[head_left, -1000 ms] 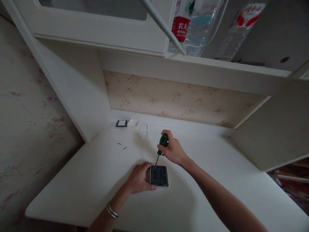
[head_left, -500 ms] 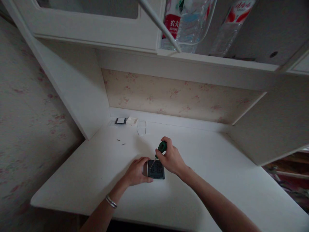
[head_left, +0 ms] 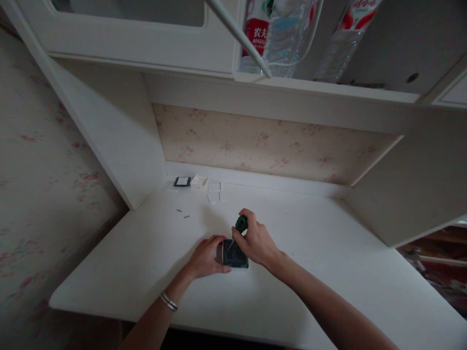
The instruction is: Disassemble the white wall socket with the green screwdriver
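Green screwdriver [head_left: 241, 223] dips nearer the box [head_left: 237, 256] | left hand [head_left: 206, 258] clasps the box's left side, on the desk [head_left: 310, 233] | right hand [head_left: 258, 241] grips the screwdriver | pushed while tilted, it could skid toward left fingers

The left hand [head_left: 206, 257] grips a dark square box [head_left: 234, 261] at its left side on the white table [head_left: 146, 272]. The right hand [head_left: 257, 240] holds a green screwdriver [head_left: 241, 223] aslant, its tip over the box. Two small dark pieces [head_left: 179, 210] lie farther back.
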`<state>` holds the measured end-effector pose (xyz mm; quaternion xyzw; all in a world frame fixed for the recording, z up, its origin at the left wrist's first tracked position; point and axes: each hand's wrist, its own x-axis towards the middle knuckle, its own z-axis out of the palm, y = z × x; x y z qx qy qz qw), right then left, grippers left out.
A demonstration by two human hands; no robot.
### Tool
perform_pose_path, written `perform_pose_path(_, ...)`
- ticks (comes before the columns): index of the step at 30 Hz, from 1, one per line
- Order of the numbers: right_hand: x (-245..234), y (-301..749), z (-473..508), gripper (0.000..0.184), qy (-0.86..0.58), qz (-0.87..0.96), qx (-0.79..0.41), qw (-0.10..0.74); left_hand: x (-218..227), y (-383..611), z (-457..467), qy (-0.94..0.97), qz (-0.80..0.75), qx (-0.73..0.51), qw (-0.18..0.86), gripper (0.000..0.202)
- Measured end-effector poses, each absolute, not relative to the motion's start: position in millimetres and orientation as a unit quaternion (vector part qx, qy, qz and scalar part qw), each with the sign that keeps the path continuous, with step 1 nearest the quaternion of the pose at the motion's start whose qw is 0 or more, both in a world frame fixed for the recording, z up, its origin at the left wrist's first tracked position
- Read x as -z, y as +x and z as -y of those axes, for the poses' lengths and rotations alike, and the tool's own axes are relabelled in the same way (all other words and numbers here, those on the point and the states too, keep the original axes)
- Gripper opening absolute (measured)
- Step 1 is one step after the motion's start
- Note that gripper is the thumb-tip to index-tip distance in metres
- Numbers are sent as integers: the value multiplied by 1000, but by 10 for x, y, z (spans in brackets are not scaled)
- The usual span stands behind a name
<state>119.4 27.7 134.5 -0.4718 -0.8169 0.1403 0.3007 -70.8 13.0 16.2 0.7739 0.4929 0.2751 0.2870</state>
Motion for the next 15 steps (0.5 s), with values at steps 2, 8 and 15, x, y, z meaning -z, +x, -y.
perform_pose_path(2, -1341, 1192, -270, 36, -471, 820, -136, 297, -157, -708, -127, 773, -494, -276, 286, 85)
perform_pose_path(8, -1368, 1201, -265, 35, -476, 820, -140, 287, -158, -711, -128, 773, -495, -275, 284, 85)
perform_pose_path(15, -1393, 1182, -259, 37, -473, 823, -147, 278, -140, -708, -131, 775, -494, -277, 280, 88)
